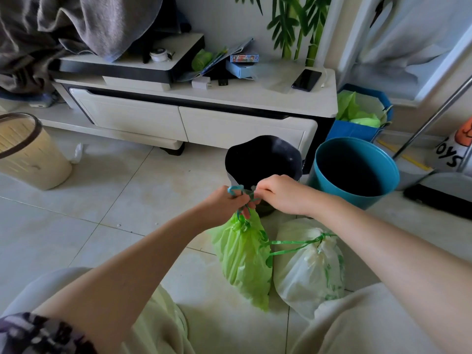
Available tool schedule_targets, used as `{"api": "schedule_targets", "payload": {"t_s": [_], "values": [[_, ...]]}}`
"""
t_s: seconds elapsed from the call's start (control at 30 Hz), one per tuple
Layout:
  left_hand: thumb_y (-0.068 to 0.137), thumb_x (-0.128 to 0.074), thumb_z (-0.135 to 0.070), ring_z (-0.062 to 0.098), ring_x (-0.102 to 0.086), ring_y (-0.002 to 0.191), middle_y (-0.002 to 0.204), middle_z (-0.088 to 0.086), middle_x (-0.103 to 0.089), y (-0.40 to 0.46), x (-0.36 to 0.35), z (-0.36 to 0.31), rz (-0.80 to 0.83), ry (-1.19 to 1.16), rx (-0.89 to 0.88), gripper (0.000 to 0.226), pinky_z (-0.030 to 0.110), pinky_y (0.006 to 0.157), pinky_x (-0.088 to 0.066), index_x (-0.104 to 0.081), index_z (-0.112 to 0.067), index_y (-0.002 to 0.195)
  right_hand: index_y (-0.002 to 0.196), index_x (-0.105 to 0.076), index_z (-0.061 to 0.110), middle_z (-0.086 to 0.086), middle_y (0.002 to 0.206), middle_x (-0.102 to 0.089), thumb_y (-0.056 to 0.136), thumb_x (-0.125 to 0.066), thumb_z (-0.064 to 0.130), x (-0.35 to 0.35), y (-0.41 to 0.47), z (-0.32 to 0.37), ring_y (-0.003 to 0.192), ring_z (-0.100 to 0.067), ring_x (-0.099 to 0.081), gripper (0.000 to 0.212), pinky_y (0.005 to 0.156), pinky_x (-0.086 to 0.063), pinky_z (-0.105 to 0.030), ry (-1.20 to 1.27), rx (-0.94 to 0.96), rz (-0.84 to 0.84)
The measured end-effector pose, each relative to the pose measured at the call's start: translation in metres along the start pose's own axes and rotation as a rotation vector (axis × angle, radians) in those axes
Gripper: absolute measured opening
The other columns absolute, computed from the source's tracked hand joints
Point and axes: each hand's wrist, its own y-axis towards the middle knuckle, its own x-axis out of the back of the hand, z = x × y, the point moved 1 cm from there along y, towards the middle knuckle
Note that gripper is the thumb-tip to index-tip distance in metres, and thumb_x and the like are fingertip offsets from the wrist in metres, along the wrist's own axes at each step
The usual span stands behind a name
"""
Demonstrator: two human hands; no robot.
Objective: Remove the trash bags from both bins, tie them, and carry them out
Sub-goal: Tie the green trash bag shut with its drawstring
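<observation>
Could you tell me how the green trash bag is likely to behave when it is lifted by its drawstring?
The green trash bag will probably hang floppy, since its thin plastic is creased. It looks only partly filled, so likely light. It may swing from the drawstring.

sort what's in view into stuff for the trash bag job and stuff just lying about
Job: green bag, both hands gripping its drawstring: left hand, right hand; white bag; black bin; teal bin.

Lying about: phone, beige basket, charger plug, blue box.

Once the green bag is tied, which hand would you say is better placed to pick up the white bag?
Probably the right hand: the white bag lies on its side of the green bag, whose drawstring the left hand grips.
</observation>
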Motion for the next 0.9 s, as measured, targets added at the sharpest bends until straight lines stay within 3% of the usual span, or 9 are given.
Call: {"api": "schedule_targets", "payload": {"t_s": [0.1, 0.17, 0.27, 0.33, 0.4, 0.5, 0.63, 0.8, 0.9], "values": [[0.100, -0.042, -0.014, 0.010, -0.057, 0.074, 0.081, 0.005, -0.070, 0.000, 0.003, -0.002, -0.055, -0.086, 0.019, 0.031, 0.025, 0.074, -0.047, -0.069, -0.010, 0.085, 0.086, -0.071, 0.006, -0.011, 0.074, -0.063, 0.099, -0.045, 0.028, 0.012, -0.004, -0.008, 0.069, -0.017, -0.056, 0.036, 0.055, -0.036, -0.018, 0.047, -0.024, -0.029], [0.100, -0.043, -0.013, 0.002, -0.060, 0.064, 0.077, 0.003, -0.068, 0.002, 0.005, -0.002, -0.097, -0.205, 0.052, 0.027, 0.014, 0.064, -0.046, -0.068, -0.007, 0.090, 0.087, -0.072, 0.010, -0.005, 0.063, -0.050, 0.099, -0.044, 0.027, 0.017, -0.006, -0.008, 0.060, -0.013, -0.049, 0.035, 0.057, -0.045, -0.016, 0.174, -0.044, 0.002], [0.097, -0.050, -0.016, 0.011, -0.061, 0.076, 0.080, 0.004, -0.069, 0.004, 0.009, -0.001, -0.086, -0.288, 0.101, 0.022, 0.022, 0.072, -0.043, -0.071, -0.009, 0.095, 0.074, -0.073, 0.021, 0.003, 0.056, -0.038, 0.099, -0.046, 0.023, 0.018, -0.010, -0.005, 0.057, -0.011, -0.042, 0.037, 0.064, -0.055, -0.023, 0.437, -0.068, 0.166], [0.094, -0.055, -0.016, 0.012, -0.059, 0.078, 0.080, 0.002, -0.069, 0.002, 0.013, -0.001, -0.054, -0.287, 0.091, 0.019, 0.023, 0.073, -0.043, -0.073, -0.009, 0.093, 0.070, -0.074, 0.020, 0.006, 0.053, -0.047, 0.099, -0.047, 0.023, 0.014, -0.014, -0.008, 0.054, -0.009, -0.046, 0.040, 0.069, -0.056, -0.026, 0.499, -0.095, 0.332], [0.092, -0.058, -0.016, 0.008, -0.059, 0.073, 0.079, 0.001, -0.068, 0.001, 0.015, -0.001, -0.014, -0.241, 0.079, 0.016, 0.017, 0.067, -0.044, -0.073, -0.009, 0.093, 0.086, -0.075, 0.010, 0.009, 0.059, -0.063, 0.099, -0.047, 0.031, 0.010, -0.016, -0.014, 0.061, -0.008, -0.058, 0.037, 0.071, -0.055, -0.027, 0.416, -0.161, 0.418], [0.092, -0.060, -0.019, 0.008, -0.059, 0.077, 0.083, 0.000, -0.070, -0.001, 0.018, -0.001, 0.063, -0.180, 0.073, 0.015, 0.024, 0.075, -0.041, -0.074, -0.015, 0.086, 0.090, -0.072, 0.017, 0.012, 0.069, -0.070, 0.097, -0.049, 0.036, 0.005, -0.010, -0.026, 0.065, -0.003, -0.063, 0.031, 0.062, -0.053, -0.027, 0.283, -0.137, 0.278], [0.090, -0.063, -0.025, 0.011, -0.060, 0.087, 0.085, -0.002, -0.072, -0.004, 0.023, -0.003, 0.142, -0.145, 0.030, 0.018, 0.036, 0.093, -0.046, -0.075, -0.019, 0.078, 0.107, -0.071, 0.019, -0.001, 0.099, -0.073, 0.088, -0.066, 0.021, -0.006, 0.003, -0.025, 0.091, -0.013, -0.068, 0.020, 0.082, -0.056, -0.033, 0.392, 0.019, 0.075], [0.088, -0.066, -0.022, 0.011, -0.062, 0.092, 0.091, 0.003, -0.074, -0.006, 0.032, -0.005, 0.167, -0.089, -0.014, 0.016, 0.041, 0.097, -0.048, -0.076, -0.023, 0.076, 0.082, -0.073, 0.031, 0.007, 0.078, -0.069, 0.088, -0.067, 0.016, -0.019, 0.010, -0.010, 0.068, -0.001, -0.062, 0.017, 0.064, -0.055, -0.029, 0.568, 0.052, 0.119], [0.085, -0.069, -0.017, 0.013, -0.063, 0.090, 0.098, 0.012, -0.074, -0.009, 0.033, 0.000, 0.162, -0.046, -0.016, 0.009, 0.041, 0.094, -0.050, -0.077, -0.014, 0.088, 0.083, -0.071, 0.024, 0.011, 0.075, -0.065, 0.086, -0.067, 0.013, -0.025, 0.013, -0.006, 0.060, 0.006, -0.059, 0.012, 0.058, -0.049, -0.021, 0.525, 0.022, 0.145]]}}
